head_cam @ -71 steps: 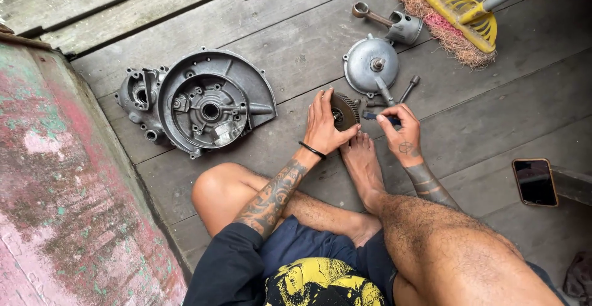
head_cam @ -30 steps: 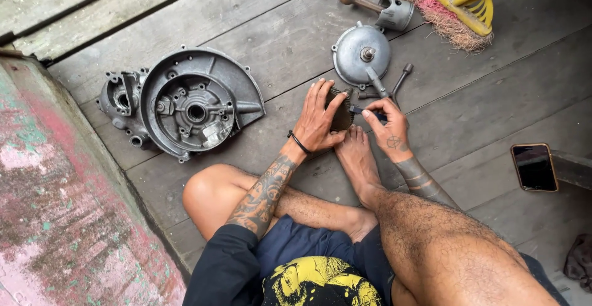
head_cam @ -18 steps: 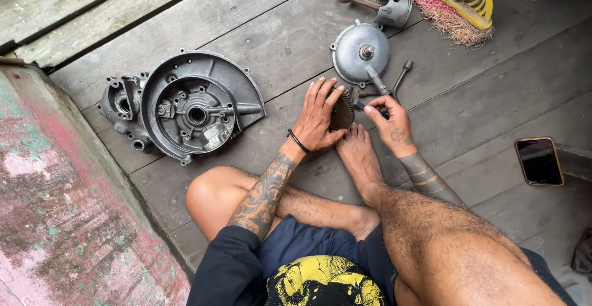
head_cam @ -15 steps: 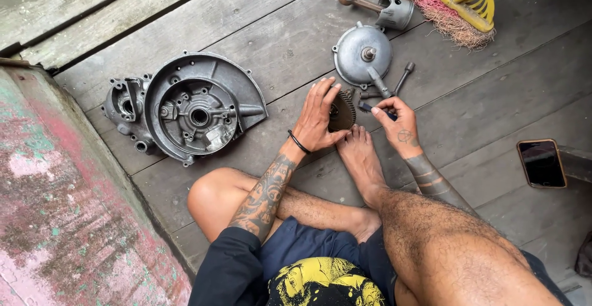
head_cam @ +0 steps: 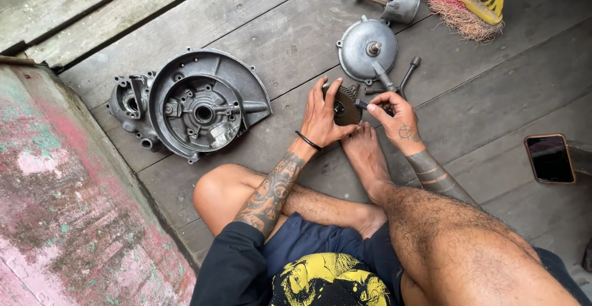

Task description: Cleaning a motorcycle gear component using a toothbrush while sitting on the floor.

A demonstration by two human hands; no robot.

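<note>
The toothed gear (head_cam: 343, 105) stands on edge between my two hands, right in front of my foot (head_cam: 365, 152), its flat face turned toward my right side and its centre hole looking at my right fingertips. My left hand (head_cam: 323, 118) is the nearer one: it wraps the gear from the left, fingers spread up over the rim and thumb tucked below, clamped on it so it stays upright on the plank floor (head_cam: 468, 90). My right hand (head_cam: 394, 118) sits just beside the gear's face, fingers pinched together on a small dark tool (head_cam: 362, 104) whose tip points leftward at the gear's middle; I cannot tell whether the tip touches the hole. The tool's long axis runs roughly level from right hand to left, square to the gear's face. Just beyond my right hand lie the round grey cover (head_cam: 369, 49) and a bent wrench (head_cam: 406, 78); farther off is the piston with its rod (head_cam: 388, 1). Well off to the left of my left hand rests the big crankcase half (head_cam: 197, 103), and the phone (head_cam: 550, 158) lies well to the right of my right forearm.
</note>
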